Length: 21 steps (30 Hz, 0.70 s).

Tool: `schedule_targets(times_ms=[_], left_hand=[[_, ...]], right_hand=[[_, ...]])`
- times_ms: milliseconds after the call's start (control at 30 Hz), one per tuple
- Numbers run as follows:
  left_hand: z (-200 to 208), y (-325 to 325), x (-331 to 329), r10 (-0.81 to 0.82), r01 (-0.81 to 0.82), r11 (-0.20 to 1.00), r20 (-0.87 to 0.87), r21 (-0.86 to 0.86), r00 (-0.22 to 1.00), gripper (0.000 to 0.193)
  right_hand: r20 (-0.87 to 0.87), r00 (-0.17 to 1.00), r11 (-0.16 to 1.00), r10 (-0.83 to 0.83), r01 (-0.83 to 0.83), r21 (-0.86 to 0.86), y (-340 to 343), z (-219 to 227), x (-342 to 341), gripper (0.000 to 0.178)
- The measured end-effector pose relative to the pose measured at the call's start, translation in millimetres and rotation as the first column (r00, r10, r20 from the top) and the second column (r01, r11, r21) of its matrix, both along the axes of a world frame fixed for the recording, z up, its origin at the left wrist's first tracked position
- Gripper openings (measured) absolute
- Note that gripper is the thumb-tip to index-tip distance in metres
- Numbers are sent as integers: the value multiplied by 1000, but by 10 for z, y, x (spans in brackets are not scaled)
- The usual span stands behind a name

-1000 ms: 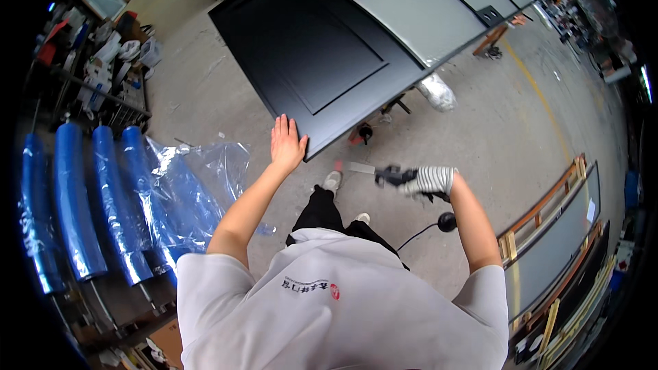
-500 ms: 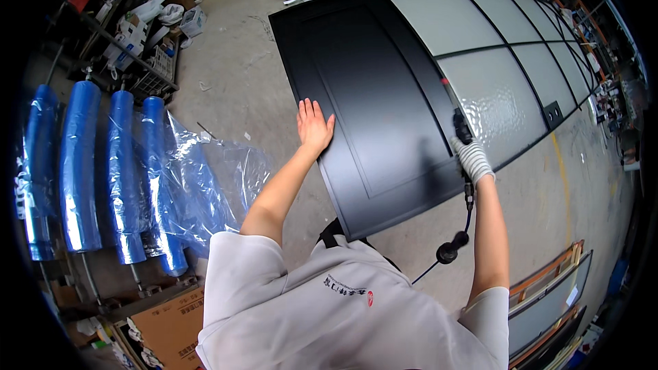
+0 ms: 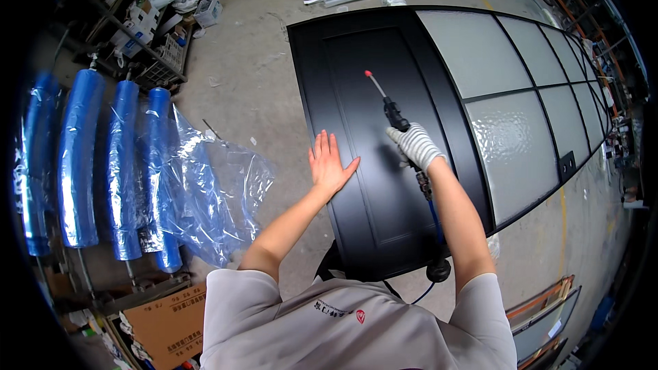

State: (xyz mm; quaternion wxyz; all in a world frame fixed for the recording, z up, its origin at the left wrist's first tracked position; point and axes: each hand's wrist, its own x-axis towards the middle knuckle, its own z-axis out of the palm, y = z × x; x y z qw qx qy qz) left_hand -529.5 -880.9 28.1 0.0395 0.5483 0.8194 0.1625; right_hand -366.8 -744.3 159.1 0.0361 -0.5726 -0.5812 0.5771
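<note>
- Left hand (image 3: 330, 168): bare, fingers straight and a bit spread, laid flat on door's left edge; nothing gripped.
- Right hand (image 3: 418, 145): striped glove, fingers wrapped around air gun (image 3: 393, 112), clamped on its body.
- Air gun: black, thin metal tube, red tip pointing up-left over the door's dark panel; can't tell if tip touches.
- Hose (image 3: 433, 211): blue, runs from gun's rear toward the person, black round piece (image 3: 438, 271) near door's lower edge.
- Door (image 3: 404, 209): lying flat in front of person, black solid panel at left end, pale glass panes (image 3: 504, 133) to the right.
- Left side: blue film rolls (image 3: 79, 157) in a row, loose clear film (image 3: 216, 188) beside them.
- Lower left: brown cardboard (image 3: 168, 325).
</note>
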Motion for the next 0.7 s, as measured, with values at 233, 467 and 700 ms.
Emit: schedule_targets(times_ms=[233, 467, 700], left_hand=[[-36, -12, -16, 40, -41, 999, -25, -23, 999, 94], [-33, 80, 52, 13, -15, 998, -35, -64, 999, 96], [40, -222, 636, -164, 164, 986, -3, -4, 986, 93]], right_hand=[[168, 983, 974, -72, 33, 226, 303, -23, 188, 45], [52, 987, 988, -154, 152, 42, 332, -34, 1449, 32], [258, 945, 891, 201, -68, -448, -494, 672, 3042, 30]])
